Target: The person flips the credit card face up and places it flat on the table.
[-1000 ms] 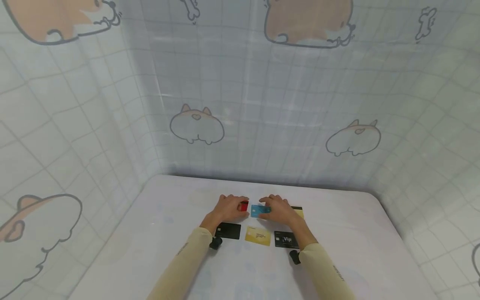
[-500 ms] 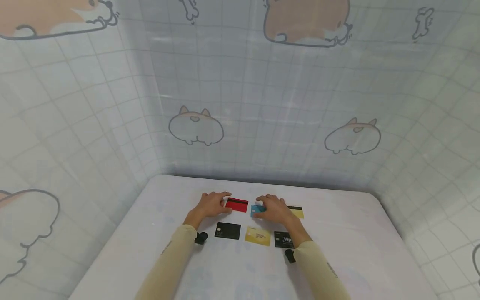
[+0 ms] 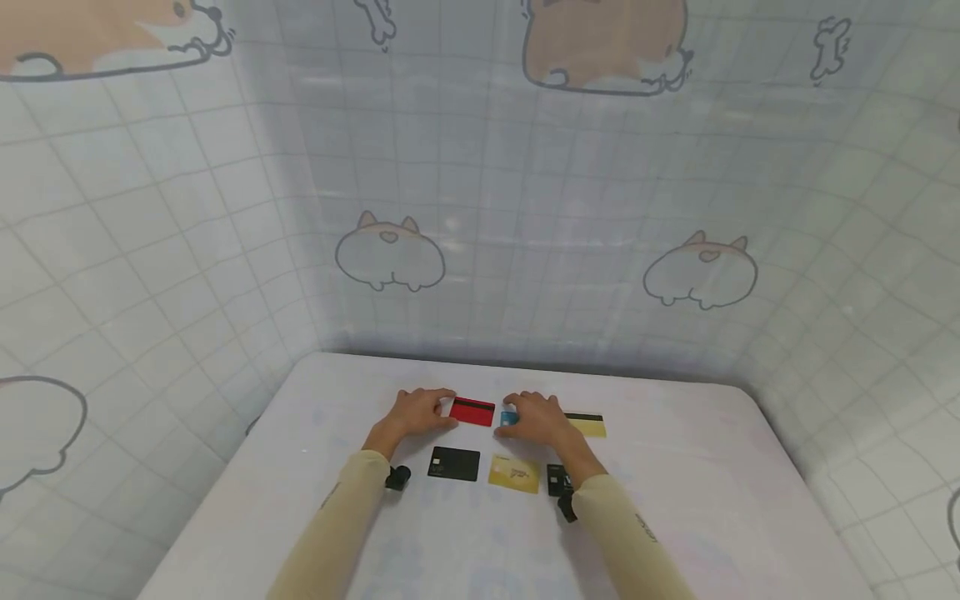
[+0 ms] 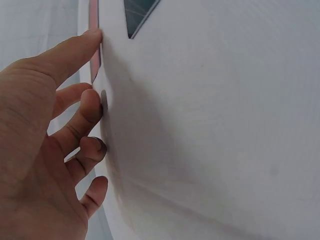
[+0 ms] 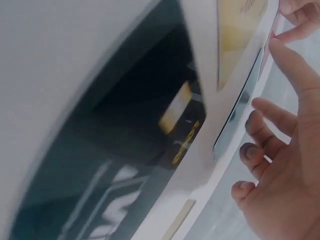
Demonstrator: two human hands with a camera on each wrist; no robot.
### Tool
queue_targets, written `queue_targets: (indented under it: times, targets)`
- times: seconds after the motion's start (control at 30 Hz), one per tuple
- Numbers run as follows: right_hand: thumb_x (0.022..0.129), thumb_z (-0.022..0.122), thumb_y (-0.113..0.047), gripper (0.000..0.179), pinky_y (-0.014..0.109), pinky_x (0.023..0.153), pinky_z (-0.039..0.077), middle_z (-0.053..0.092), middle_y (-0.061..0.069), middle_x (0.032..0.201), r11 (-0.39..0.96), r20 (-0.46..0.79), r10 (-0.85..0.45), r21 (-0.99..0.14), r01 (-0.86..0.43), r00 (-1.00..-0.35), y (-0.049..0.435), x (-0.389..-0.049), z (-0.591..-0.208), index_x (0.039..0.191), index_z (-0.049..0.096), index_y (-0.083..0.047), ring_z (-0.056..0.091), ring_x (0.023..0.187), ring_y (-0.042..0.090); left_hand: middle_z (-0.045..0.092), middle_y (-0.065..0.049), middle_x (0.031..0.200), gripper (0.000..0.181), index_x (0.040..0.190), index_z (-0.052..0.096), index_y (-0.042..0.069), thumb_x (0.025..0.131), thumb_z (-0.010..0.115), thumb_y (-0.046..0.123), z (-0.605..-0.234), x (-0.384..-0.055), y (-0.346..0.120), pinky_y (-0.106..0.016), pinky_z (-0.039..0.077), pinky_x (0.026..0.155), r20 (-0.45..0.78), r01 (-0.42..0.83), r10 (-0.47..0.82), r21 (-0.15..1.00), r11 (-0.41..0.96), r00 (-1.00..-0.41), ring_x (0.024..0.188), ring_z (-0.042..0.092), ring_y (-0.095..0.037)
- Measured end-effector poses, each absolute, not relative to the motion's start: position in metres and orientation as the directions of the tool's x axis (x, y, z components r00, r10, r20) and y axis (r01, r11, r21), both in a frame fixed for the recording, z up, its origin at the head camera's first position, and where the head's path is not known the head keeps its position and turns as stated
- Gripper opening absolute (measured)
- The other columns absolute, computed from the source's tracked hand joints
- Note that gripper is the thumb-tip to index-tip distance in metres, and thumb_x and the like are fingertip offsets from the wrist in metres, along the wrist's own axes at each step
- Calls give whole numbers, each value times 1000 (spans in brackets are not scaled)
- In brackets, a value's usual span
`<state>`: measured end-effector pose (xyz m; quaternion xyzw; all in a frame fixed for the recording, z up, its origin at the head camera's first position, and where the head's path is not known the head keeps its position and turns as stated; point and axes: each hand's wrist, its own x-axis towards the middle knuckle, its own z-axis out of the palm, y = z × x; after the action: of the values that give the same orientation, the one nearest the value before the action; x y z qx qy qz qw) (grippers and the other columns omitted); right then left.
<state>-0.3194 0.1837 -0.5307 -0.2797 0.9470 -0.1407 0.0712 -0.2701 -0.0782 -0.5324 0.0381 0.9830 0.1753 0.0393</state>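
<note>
A red card [image 3: 472, 412] with a dark stripe lies flat in the back row. My left hand [image 3: 415, 412] is at its left end, thumb and forefinger spread apart at the corners. In the left wrist view, the thumb tip is at the edge of the red card [image 4: 94, 15], the other fingers loosely bent. To the right, my right hand [image 3: 536, 418] reaches over a blue card [image 3: 509, 418], hiding most of it; thumb and forefinger are parted around its left end. The right wrist view shows the blue card [image 5: 240, 107] lying flat beside the relaxed fingers.
A yellow striped card [image 3: 587, 425] lies right of the right hand. The front row holds a black card [image 3: 454, 464], a gold card [image 3: 514, 474] and a black Vip card [image 3: 556, 480], partly covered by the right wrist. Patterned curtains [image 3: 480, 250] surround the white table [image 3: 480, 542].
My left hand has moved left along the red card, uncovering it. My right hand has shifted left over the blue card, covering more of it. The cards stay in place.
</note>
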Motion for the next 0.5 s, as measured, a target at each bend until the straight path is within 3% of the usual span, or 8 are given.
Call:
queue_targets:
  times: [0.27,0.5]
  targets:
    - [82,75,-57,60,49,89,41,67,1,117,811,-40,-556,-245,-531,-830,172,-320,-529,129,65,-21,59,106,23,56,6,77,58,139,60,29,87,77,46,-539,-273,-72,-52,38,93,-70,50,76,312,949,-995,83,52,-14]
    - [84,76,-53,52,48,88,42,68,1,110,810,-33,-561,-228,-541,-827,168,-316,-525,127,67,-23,60,104,22,56,5,75,53,134,62,30,85,79,43,-536,-269,-69,-51,36,89,-73,26,54,340,940,-996,80,53,-15]
